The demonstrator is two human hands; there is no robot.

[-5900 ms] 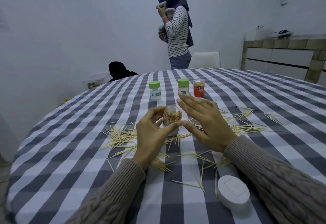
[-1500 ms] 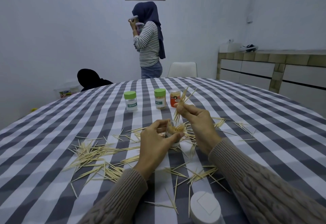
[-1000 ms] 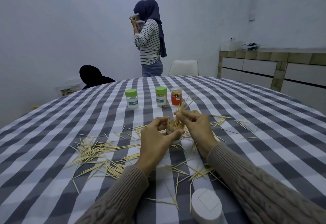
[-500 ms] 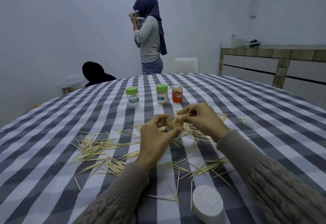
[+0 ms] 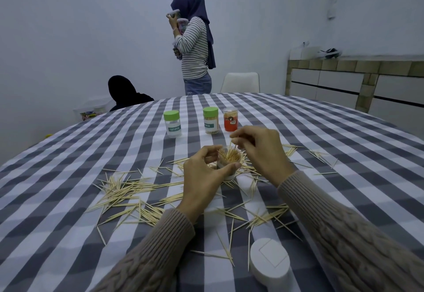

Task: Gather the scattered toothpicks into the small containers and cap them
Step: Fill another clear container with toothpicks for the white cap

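My left hand (image 5: pixel 204 174) grips a small clear open container (image 5: pixel 229 162) standing on the checked tablecloth (image 5: pixel 68 199), nearly full of toothpicks. My right hand (image 5: pixel 259 151) hovers just above its mouth, fingertips pinching a toothpick or two that point down into it. Loose toothpicks (image 5: pixel 128 190) lie scattered left of, below and right of the container. A white cap (image 5: pixel 269 260) sits near the front edge. Two green-capped jars (image 5: pixel 172 123) (image 5: pixel 211 120) and a red-labelled jar (image 5: pixel 230 119) stand behind.
A person in a striped top (image 5: pixel 195 46) stands beyond the table; another dark-clad figure (image 5: pixel 124 92) sits low at the far left. A white chair (image 5: pixel 241 82) and a sideboard (image 5: pixel 358 85) are at the back right.
My right hand has lowered a pinched bundle of toothpicks into the container that my left hand holds; most of the bundle now stands inside. The left hand kept its grip.
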